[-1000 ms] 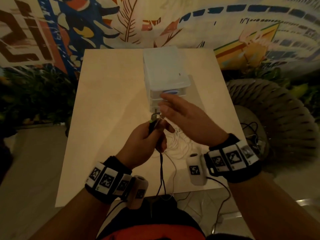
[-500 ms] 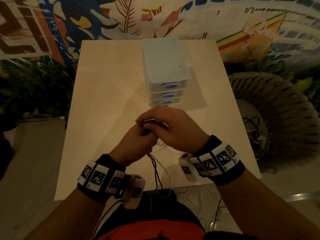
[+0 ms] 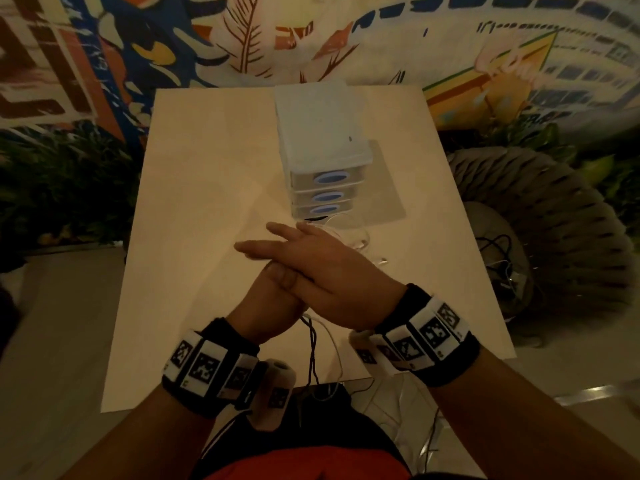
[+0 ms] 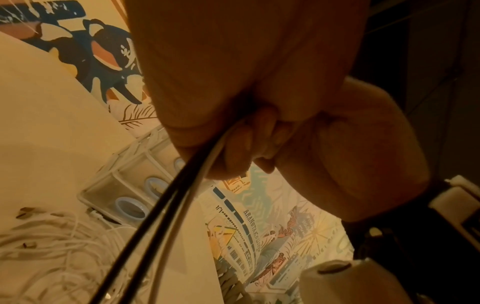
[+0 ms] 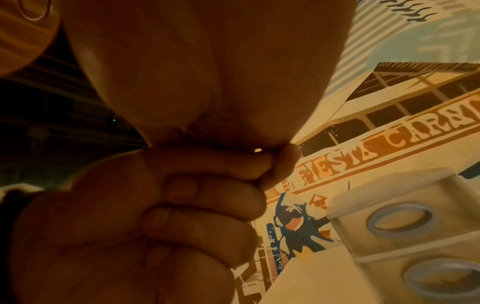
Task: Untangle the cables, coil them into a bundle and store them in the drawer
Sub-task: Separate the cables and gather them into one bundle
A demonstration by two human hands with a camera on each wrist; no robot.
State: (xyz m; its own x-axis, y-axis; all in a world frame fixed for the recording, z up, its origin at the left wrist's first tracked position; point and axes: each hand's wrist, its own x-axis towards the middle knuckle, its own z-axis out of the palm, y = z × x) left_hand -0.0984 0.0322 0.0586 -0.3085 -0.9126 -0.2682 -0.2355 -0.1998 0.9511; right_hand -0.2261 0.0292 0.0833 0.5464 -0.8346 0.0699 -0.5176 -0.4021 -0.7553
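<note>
My left hand (image 3: 266, 306) is a fist over the table's near half. It grips a black cable (image 3: 313, 344) and a white cable (image 3: 334, 344) that hang from it past the front edge. The left wrist view shows its curled fingers (image 4: 246, 144) round both the black cable (image 4: 155, 205) and the white cable (image 4: 187, 201). My right hand (image 3: 311, 258) lies across the fist, fingers straight and pointing left. A loose white cable pile (image 3: 349, 233) lies in front of the small drawer unit (image 3: 325, 143), whose three blue-handled drawers look closed.
The pale table (image 3: 207, 202) stands against a painted wall. A wicker seat (image 3: 554, 237) at the right holds more dark cables (image 3: 498, 258). Plants (image 3: 62, 188) crowd the floor at the left. Cable ends trail down to my lap.
The right hand came down from in front of the drawer unit onto the left fist, and its fingers have now straightened across it. The left hand kept its grip and drew slightly nearer.
</note>
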